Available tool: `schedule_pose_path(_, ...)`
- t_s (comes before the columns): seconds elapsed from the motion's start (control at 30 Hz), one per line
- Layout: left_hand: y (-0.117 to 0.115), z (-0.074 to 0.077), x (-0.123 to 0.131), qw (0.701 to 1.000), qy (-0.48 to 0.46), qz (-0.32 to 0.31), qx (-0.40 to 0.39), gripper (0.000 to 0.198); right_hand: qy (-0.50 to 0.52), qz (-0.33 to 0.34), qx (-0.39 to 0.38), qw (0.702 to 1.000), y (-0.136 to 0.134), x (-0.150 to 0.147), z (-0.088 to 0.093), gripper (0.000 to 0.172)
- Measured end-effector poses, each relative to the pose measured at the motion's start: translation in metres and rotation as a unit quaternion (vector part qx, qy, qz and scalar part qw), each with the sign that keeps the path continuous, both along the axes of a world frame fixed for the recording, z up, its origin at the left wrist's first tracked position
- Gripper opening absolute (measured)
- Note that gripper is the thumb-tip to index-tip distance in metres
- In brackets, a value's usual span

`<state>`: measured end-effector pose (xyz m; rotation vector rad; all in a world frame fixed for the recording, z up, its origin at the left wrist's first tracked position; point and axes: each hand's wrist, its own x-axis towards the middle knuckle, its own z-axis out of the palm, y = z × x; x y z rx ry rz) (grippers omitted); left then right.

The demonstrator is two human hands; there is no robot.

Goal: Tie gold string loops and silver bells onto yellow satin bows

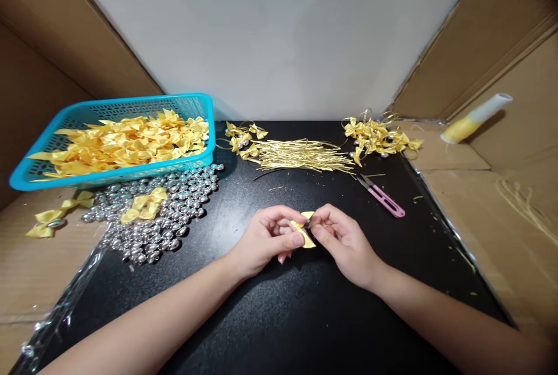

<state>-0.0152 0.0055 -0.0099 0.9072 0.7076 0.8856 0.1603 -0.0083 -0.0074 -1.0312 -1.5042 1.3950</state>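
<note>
Over the middle of the black table, both my hands pinch one small yellow satin bow. My left hand grips the bow from the left with thumb and fingers closed. My right hand pinches at the bow's centre, where something small and dark shows between the fingertips. Most of the bow is hidden by my fingers.
A blue basket of yellow bows stands at the back left. In front of it lie a heap of silver beads and loose bows. Gold wire strands, finished bows and pink snips lie behind my hands. Cardboard walls flank the table.
</note>
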Motion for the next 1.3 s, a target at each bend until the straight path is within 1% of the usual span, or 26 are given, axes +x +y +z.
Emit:
schedule_pose_path(0.17,-0.0001,-0.0008,-0.0004,1.000,0.002,-0.009,-0.009,0.033,-0.002,0.015,0.005,1.000,-0.0021,0.0014,-0.0013,0.024)
schedule_pose_path(0.4,-0.0005,0.0008,0.0003,1.000,-0.009,-0.015,-0.009,0.030,0.006,0.020,0.025,0.999,-0.0017,0.0009,-0.0005,0.022)
schedule_pose_path(0.6,-0.0009,0.0013,0.0002,0.999,-0.030,-0.017,-0.007,0.023,0.014,0.027,0.026,0.999,-0.0009,0.0016,-0.0015,0.019)
schedule_pose_path(0.77,-0.0003,0.0007,0.0000,0.999,-0.038,-0.017,-0.004,0.021,0.024,0.030,0.029,0.999,-0.0019,0.0027,-0.0033,0.016)
schedule_pose_path(1.1,-0.0003,0.0012,-0.0005,0.999,-0.028,-0.017,-0.002,0.022,0.027,0.031,0.033,0.999,-0.0018,0.0015,-0.0028,0.015)
schedule_pose_path(1.3,-0.0005,0.0006,-0.0003,1.000,-0.013,-0.018,0.001,0.024,0.039,0.042,0.026,0.998,-0.0026,0.0024,-0.0028,0.011)
